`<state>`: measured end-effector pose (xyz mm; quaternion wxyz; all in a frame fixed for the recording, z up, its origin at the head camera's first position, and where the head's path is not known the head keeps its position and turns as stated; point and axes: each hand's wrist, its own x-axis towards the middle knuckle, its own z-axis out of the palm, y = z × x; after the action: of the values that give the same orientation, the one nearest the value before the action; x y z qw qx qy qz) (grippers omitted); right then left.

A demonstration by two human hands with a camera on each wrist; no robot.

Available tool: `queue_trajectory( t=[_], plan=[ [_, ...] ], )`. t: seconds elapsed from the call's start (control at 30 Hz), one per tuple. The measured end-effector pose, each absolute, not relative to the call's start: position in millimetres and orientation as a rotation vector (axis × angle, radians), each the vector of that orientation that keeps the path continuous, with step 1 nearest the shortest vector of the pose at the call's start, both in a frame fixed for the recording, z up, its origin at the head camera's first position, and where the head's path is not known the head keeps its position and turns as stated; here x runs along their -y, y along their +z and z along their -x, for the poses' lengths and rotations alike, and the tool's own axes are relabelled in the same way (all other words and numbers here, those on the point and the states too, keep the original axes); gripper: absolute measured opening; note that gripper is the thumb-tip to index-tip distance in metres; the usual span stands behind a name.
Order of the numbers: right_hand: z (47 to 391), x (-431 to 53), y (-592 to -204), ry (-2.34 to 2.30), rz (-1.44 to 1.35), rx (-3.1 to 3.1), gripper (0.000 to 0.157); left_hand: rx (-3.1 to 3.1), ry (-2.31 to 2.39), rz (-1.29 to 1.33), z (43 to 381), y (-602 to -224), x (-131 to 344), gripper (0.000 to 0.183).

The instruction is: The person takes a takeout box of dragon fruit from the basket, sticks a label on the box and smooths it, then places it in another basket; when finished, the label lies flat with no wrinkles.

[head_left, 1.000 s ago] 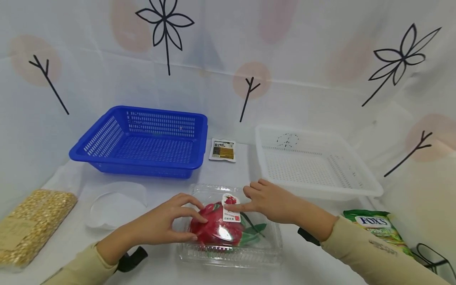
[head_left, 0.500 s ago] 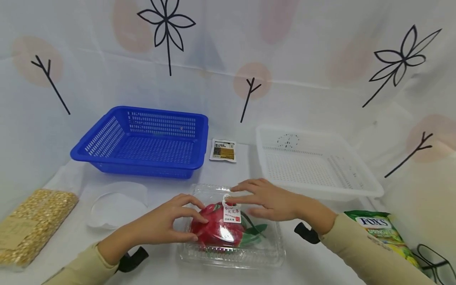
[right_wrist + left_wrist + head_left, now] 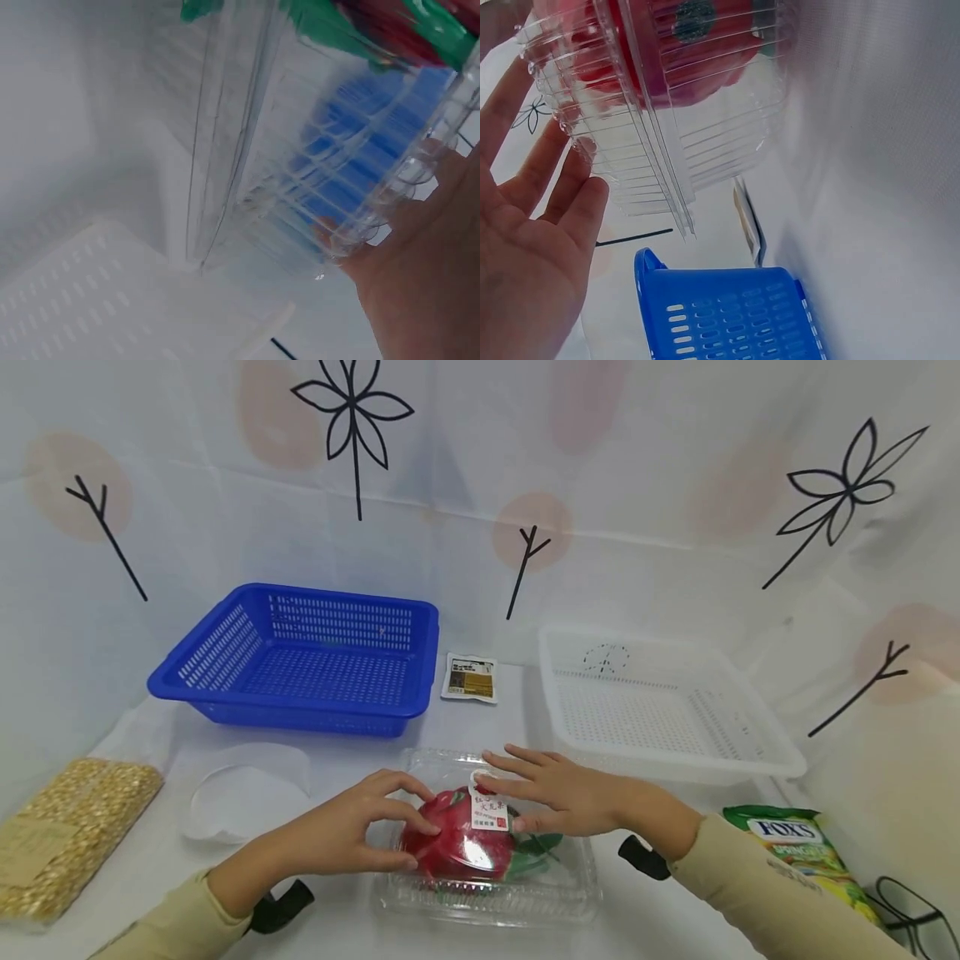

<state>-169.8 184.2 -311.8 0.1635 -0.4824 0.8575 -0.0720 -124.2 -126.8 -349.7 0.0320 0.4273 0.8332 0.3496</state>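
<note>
Fingers of my left hand [image 3: 345,828] stand wide in a loose arch, their tips touching the clear plastic box [image 3: 487,908] at its left. My right hand [image 3: 566,795] spreads its fingers wide over the box's lid from the right; I cannot tell which tips touch. Inside the box sits a bulbous red fruit [image 3: 457,852] with green, leaf-like points, shiny through the plastic. A flat white label [image 3: 489,812], rounded on top, lies over it. The box's sides are ribbed.

Behind the box to the left is a slotted, hard blue basket [image 3: 300,713]; behind it to the right, a milky white basket [image 3: 675,762], finely perforated. Well left of the box lies a lumpy bag of yellow kernels [image 3: 97,810]; to its right, a glossy green packet [image 3: 798,847].
</note>
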Motion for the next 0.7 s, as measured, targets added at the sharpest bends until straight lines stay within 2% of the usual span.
queue_trajectory(
  t=[0.2, 0.47, 0.7],
  plan=[
    [165.2, -183.4, -310.6, -0.172, 1.469, -2.376, 0.061, -2.554, 1.075, -1.277, 123.7, -349.8, 126.7, 0.027],
    [169.9, -187.7, -311.8, -0.261, 1.258, -2.537, 0.056, -2.544, 1.07, -1.267, 124.5, -349.5, 125.6, 0.028],
    [160.8, -184.2, -309.2, -0.177, 1.538, -2.379, 0.057, -2.55, 1.088, -1.282, 123.7, -351.2, 126.8, 0.028]
  ],
)
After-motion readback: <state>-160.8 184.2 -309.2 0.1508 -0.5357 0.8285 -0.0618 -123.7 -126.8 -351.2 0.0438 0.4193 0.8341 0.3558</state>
